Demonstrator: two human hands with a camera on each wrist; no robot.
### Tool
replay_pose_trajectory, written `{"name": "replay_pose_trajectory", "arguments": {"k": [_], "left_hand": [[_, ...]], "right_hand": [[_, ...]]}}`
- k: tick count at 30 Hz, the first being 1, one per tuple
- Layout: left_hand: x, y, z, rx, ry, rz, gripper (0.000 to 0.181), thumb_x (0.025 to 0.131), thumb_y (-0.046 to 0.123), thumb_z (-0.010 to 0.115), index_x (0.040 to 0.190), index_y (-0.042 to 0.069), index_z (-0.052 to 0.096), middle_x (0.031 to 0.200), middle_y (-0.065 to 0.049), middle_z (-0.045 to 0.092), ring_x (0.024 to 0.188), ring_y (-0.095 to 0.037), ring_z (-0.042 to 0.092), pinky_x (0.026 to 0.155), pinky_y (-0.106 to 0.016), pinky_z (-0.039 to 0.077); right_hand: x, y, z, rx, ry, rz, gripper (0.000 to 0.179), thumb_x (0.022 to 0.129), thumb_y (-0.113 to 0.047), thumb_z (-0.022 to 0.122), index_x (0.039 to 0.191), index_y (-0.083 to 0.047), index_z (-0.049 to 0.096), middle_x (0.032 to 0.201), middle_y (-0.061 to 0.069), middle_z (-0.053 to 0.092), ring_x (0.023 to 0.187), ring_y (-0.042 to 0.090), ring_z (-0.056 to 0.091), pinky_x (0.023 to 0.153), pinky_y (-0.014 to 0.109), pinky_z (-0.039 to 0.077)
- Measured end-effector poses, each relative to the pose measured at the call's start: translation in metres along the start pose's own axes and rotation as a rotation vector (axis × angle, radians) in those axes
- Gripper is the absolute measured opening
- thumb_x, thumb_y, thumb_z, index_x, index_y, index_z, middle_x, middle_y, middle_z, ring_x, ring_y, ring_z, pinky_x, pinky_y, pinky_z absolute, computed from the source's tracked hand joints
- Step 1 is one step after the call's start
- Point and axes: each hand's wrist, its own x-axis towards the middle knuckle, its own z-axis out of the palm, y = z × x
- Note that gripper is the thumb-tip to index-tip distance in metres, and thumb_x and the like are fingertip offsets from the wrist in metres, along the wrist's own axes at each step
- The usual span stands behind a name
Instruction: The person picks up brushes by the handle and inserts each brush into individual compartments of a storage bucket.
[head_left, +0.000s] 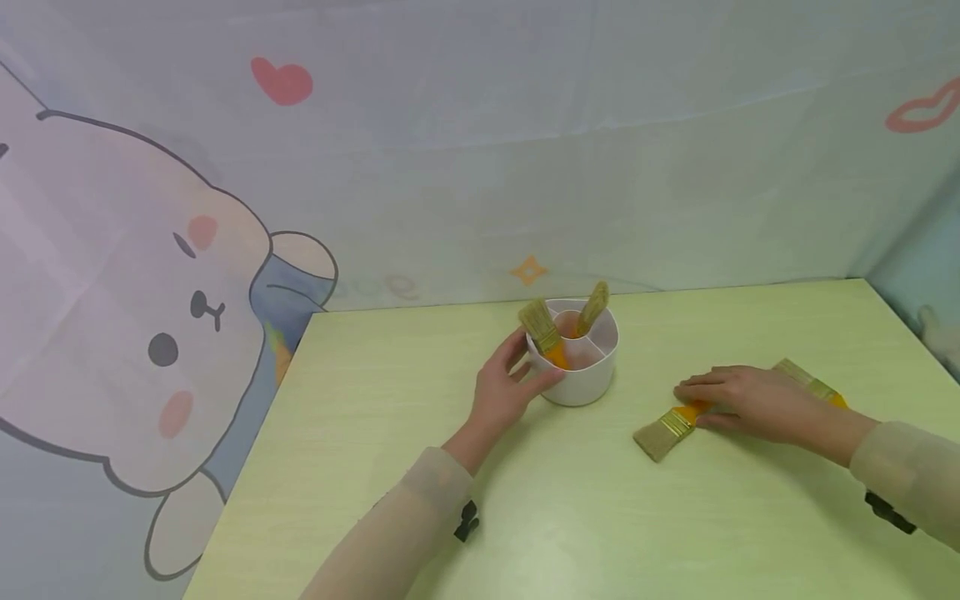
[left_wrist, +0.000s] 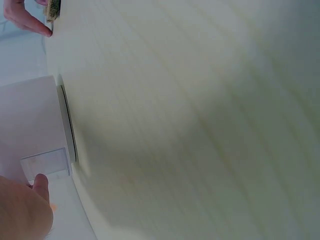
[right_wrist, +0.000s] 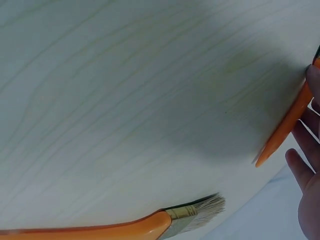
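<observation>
A round white divided holder (head_left: 577, 387) stands on the table, holding two paintbrushes bristles up: one brush (head_left: 542, 327) leans left and another (head_left: 593, 307) leans right. My left hand (head_left: 501, 387) grips the holder's left side, thumb at the front; the left wrist view shows the holder's wall (left_wrist: 32, 120) beside the thumb. To the right, my right hand (head_left: 738, 400) holds a paintbrush by its orange handle (right_wrist: 285, 127), with the bristles (head_left: 658, 437) pointing toward the front left. A further paintbrush (head_left: 806, 379) lies behind the right wrist; its orange handle (right_wrist: 100, 232) shows below in the right wrist view.
The pale yellow-green table (head_left: 360, 433) ends at the back against a light cloth (head_left: 450, 183) printed with a cartoon animal and hearts. Dark wrist devices sit under both sleeves, the left one (head_left: 467, 522) close above the table.
</observation>
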Motion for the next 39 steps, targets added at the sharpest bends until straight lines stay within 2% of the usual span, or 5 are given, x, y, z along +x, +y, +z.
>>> {"name": "replay_pose_trajectory", "arguments": {"k": [5,18,28,35,39], "left_hand": [[0.002,-0.002,0.001,0.004,-0.003,-0.005,0.076,0.081,0.018,0.079,0.146,0.013,0.041,0.149,-0.002,0.042,0.136,-0.019,0.041,0.107,-0.045,0.042],[0.014,-0.035,0.002,0.022,0.022,0.013,0.078,0.077,0.032,0.082,0.144,0.030,0.043,0.147,0.014,0.043,0.133,-0.005,0.042,0.105,-0.034,0.045],[0.014,-0.034,0.002,0.015,0.018,0.000,0.079,0.078,0.030,0.082,0.145,0.029,0.041,0.148,0.011,0.042,0.135,-0.009,0.041,0.107,-0.037,0.044],[0.001,0.000,0.000,0.009,0.000,-0.013,0.077,0.081,0.019,0.079,0.147,0.014,0.040,0.150,-0.002,0.042,0.136,-0.019,0.041,0.107,-0.043,0.042],[0.001,-0.001,-0.001,0.008,-0.005,-0.006,0.078,0.080,0.020,0.080,0.147,0.015,0.040,0.150,-0.001,0.041,0.136,-0.017,0.041,0.107,-0.042,0.042]], "right_hand": [[-0.001,0.001,0.002,-0.002,0.018,-0.010,0.043,0.073,-0.026,0.083,0.113,-0.016,0.073,0.110,0.001,0.072,0.095,0.023,0.069,0.077,0.041,0.059],[0.001,-0.004,0.004,-0.054,0.114,-0.050,0.038,0.065,-0.017,0.086,0.102,-0.016,0.076,0.094,-0.003,0.074,0.082,0.017,0.070,0.065,0.036,0.059],[0.002,-0.003,0.009,-0.084,0.140,-0.063,0.037,0.065,-0.012,0.085,0.101,-0.013,0.076,0.088,-0.002,0.073,0.078,0.015,0.069,0.061,0.034,0.059],[0.002,-0.002,0.009,-0.062,0.181,-0.056,0.037,0.063,-0.012,0.085,0.098,-0.012,0.076,0.086,-0.001,0.072,0.076,0.016,0.068,0.059,0.034,0.058],[0.001,-0.001,0.004,-0.045,0.233,-0.050,0.030,0.069,-0.013,0.082,0.099,-0.010,0.075,0.086,0.000,0.072,0.076,0.018,0.067,0.058,0.035,0.058]]}}
